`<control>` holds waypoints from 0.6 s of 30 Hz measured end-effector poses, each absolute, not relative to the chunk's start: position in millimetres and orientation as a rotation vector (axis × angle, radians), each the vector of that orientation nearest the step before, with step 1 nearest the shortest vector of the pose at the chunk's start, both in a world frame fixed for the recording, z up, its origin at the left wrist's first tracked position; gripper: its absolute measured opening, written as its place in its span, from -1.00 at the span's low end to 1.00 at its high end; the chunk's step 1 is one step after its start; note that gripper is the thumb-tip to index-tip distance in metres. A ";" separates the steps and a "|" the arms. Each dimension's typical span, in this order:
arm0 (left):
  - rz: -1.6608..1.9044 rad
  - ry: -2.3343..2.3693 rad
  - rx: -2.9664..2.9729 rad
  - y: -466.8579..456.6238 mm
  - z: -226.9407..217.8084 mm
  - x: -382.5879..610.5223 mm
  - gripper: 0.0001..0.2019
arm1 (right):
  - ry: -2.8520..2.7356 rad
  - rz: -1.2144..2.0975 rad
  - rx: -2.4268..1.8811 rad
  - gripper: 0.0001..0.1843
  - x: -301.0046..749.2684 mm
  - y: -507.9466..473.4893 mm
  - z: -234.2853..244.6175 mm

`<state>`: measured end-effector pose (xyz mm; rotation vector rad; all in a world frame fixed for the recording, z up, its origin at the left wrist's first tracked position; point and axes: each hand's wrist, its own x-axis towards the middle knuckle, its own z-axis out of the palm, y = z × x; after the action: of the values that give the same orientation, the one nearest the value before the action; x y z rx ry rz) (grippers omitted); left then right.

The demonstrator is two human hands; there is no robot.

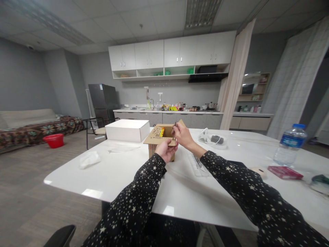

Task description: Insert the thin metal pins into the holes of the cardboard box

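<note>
An open cardboard box (pixel 153 140) stands on the white table in front of me, its top flaps folded outward. A yellow and red label shows on the box. My left hand (pixel 166 150) pinches the near flap at its right end, thumb on top and fingers beneath. Just above that spot, my right hand (pixel 182 134) is closed around a thin, dark, stick-like tool (pixel 175 124), held roughly upright with its lower end near the flap. Fingers hide most of the tool, so its exact kind is unclear. What lies inside the box cannot be seen.
Left of the cardboard box is a white box (pixel 127 131), with a crumpled plastic bag (pixel 89 160) nearer the table's edge. A clear tray (pixel 197 166) with thin tools lies under my right forearm. To the right are a white cabled device (pixel 214 140), a water bottle (pixel 290 144) and a pink box (pixel 284 172).
</note>
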<state>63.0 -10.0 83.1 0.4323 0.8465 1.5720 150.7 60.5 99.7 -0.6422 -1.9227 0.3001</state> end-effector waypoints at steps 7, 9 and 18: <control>1.591 0.902 0.454 -9.5 83.3 63.7 -0.92 | -1.943 0.273 -0.668 -0.85 149.9 58.5 92.0; 1.585 0.924 0.464 -9.4 83.7 63.2 -0.92 | -1.934 0.278 -0.671 -0.85 149.1 59.9 89.9; 1.489 0.859 0.499 -11.4 81.9 59.1 -0.82 | -1.935 0.427 -0.664 -0.75 157.3 68.9 99.9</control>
<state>59.1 -11.4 81.9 0.4992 0.8589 1.4892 157.3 68.9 99.9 -0.6638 -1.9354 0.4271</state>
